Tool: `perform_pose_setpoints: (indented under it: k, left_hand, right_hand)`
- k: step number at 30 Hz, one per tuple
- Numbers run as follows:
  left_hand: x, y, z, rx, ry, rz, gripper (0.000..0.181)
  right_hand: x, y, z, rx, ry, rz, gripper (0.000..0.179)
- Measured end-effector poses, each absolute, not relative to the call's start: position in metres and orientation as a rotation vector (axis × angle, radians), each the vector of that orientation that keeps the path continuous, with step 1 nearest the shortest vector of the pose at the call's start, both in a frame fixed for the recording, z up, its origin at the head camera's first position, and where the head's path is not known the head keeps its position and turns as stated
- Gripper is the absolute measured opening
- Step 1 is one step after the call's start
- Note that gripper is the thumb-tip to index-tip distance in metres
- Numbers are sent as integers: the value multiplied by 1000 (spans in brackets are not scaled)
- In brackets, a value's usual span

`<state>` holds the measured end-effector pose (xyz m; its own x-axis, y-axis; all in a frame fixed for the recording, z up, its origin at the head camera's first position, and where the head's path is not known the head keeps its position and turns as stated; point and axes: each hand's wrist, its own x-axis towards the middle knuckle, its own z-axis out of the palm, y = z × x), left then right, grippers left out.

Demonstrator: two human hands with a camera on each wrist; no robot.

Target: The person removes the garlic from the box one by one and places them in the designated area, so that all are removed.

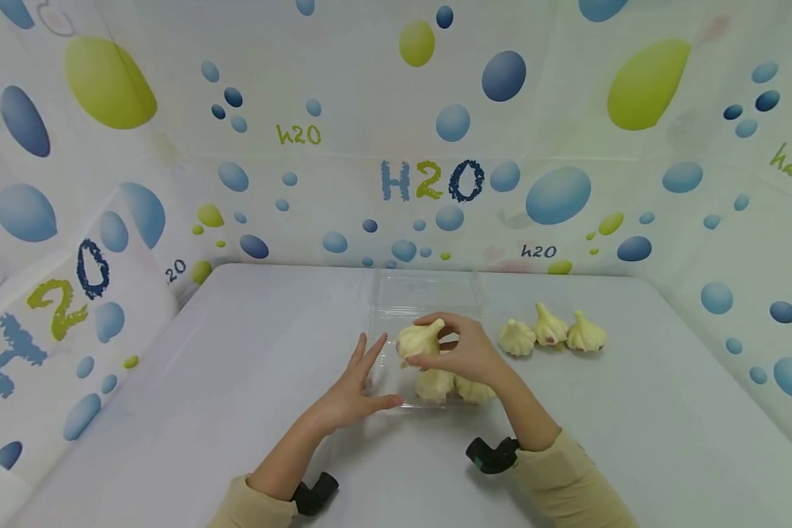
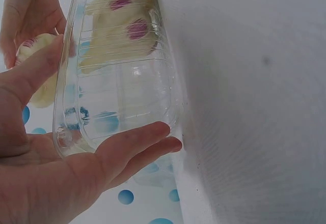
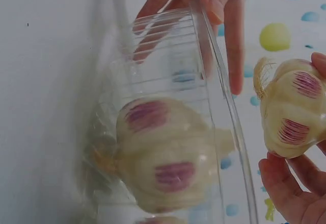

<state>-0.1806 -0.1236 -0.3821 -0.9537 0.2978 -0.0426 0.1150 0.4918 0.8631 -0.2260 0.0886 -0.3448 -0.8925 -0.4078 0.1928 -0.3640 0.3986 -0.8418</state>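
My right hand (image 1: pixel 467 350) pinches a garlic bulb (image 1: pixel 417 340) between thumb and fingers, above a clear plastic container (image 1: pixel 389 383). Purple patches and a tuft of dry roots mark this bulb in the right wrist view. Two more bulbs sit inside the container at its near right: one garlic bulb (image 1: pixel 434 386) and another garlic bulb (image 1: pixel 475 391) beside it. My left hand (image 1: pixel 345 402) is spread at the container's left side, its fingers straight along the wall in the left wrist view and its thumb by the rim.
The container's hinged clear lid (image 1: pixel 429 290) lies folded back toward the far table edge. Right of it, three loose garlic bulbs (image 1: pixel 551 325) stand close together on the white table (image 1: pixel 270 323). A patterned sheet (image 1: pixel 343 191) hangs behind and at both sides.
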Motion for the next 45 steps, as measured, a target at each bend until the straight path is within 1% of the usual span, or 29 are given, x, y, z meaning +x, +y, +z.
perform_pose_setpoints:
  k: [8, 14, 25, 35, 45]
  left_hand:
    - [-179, -123, -382, 350, 2547, 1453, 91]
    - [-178, -123, -379, 354, 2557, 1441, 92]
    - [-178, -123, -378, 357, 2557, 1446, 91]
    - [-178, -123, -379, 375, 2561, 1447, 93]
    - [-178, -123, -380, 362, 2564, 1449, 92]
  right_hand:
    - [-216, 101, -336, -671, 2610, -1550, 47]
    - [-222, 116, -344, -645, 2622, -1569, 50]
    - [-216, 140, -340, -622, 2681, -1600, 47]
    - [-197, 150, -313, -566, 2694, -1625, 45]
    - [-212, 176, -335, -543, 2783, -1602, 48]
